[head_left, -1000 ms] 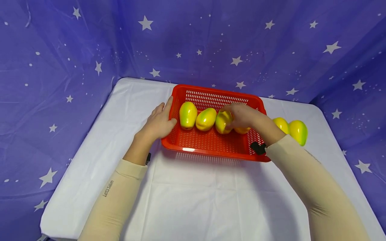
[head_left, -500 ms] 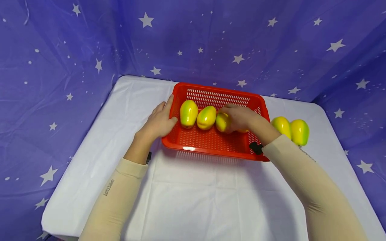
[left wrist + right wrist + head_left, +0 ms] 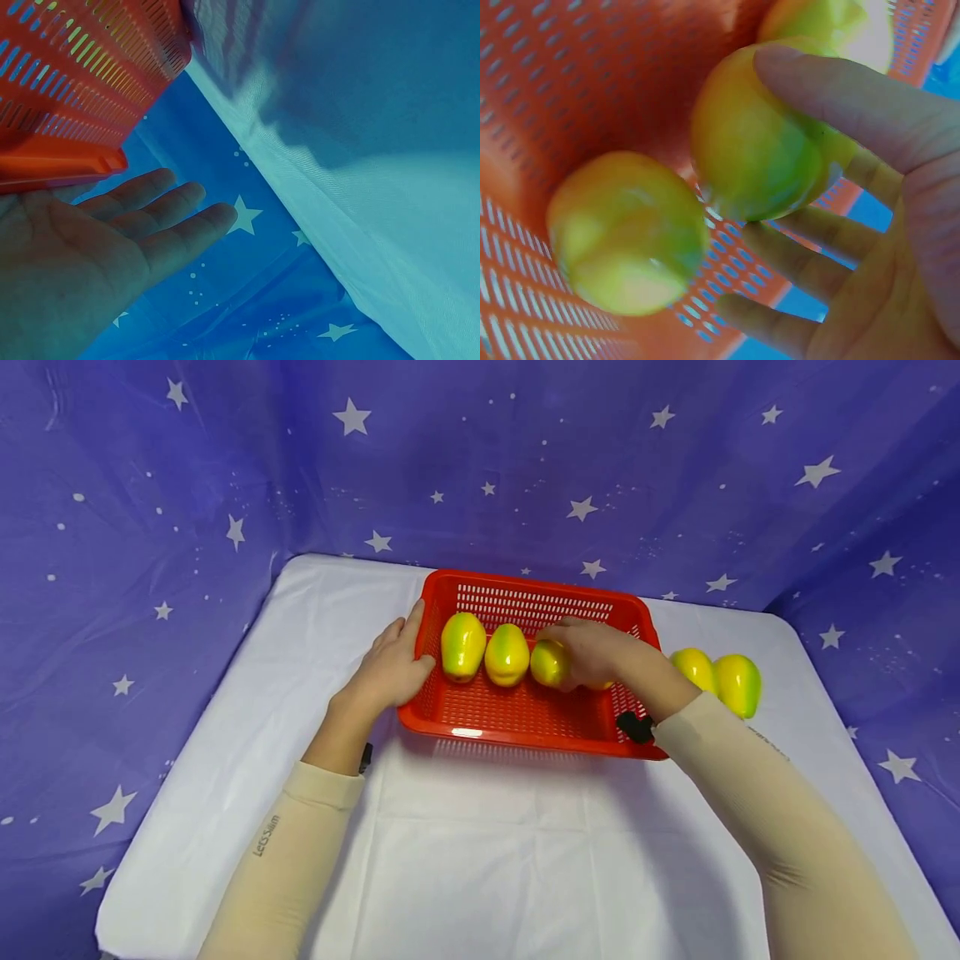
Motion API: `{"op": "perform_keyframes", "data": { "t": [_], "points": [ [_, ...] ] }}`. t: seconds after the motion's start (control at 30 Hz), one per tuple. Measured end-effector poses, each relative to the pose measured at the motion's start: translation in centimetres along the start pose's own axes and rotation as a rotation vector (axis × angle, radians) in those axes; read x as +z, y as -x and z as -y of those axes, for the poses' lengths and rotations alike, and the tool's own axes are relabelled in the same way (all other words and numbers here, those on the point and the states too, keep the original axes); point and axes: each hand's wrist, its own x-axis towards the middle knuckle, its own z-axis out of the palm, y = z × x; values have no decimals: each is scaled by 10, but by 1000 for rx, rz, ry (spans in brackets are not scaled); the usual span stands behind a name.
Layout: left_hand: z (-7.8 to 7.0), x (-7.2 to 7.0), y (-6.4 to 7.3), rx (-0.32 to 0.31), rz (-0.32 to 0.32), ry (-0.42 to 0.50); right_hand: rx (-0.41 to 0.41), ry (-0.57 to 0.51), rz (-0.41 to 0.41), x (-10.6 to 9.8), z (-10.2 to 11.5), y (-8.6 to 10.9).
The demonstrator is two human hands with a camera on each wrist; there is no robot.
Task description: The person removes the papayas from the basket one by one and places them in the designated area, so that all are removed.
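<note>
Right hand [image 3: 592,652] pinches oval yellow-green mango [image 3: 550,663]; left neighbour mango [image 3: 507,656] now straighter, seemingly better aligned; left hand [image 3: 390,667] straight-fingered against red plastic basket [image 3: 510,741].

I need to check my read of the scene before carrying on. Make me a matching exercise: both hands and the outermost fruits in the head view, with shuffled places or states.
Things:
1. Left hand
2. Right hand
3. Leftmost fruit
4. Rightmost fruit

Places or states:
A. Gripping a fruit inside the red basket
B. On the white cloth, right of the basket
C. Against the basket's left end
D. Lying inside the basket

Pairs: 1-C, 2-A, 3-D, 4-B
</note>
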Motion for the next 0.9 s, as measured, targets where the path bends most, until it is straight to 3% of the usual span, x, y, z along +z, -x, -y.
{"op": "perform_keyframes", "data": {
  "t": [0.1, 0.27, 0.47, 0.63, 0.9],
  "points": [
    [1, 2, -1, -1, 3, 2, -16, -5, -20, -9, 2, 7],
    [1, 1, -3, 6, -2, -3, -38, -48, -120, -34, -2, 26],
    [2, 1, -4, 5, 7, 2, 18, -94, -183, -63, -22, 50],
    [2, 2, -3, 6, 15, 5, 104, -80, -205, -74, -52, 69],
    [0, -1, -2, 14, 16, 9, 298, -146, -232, -70, -121, 98]
  ]
}}
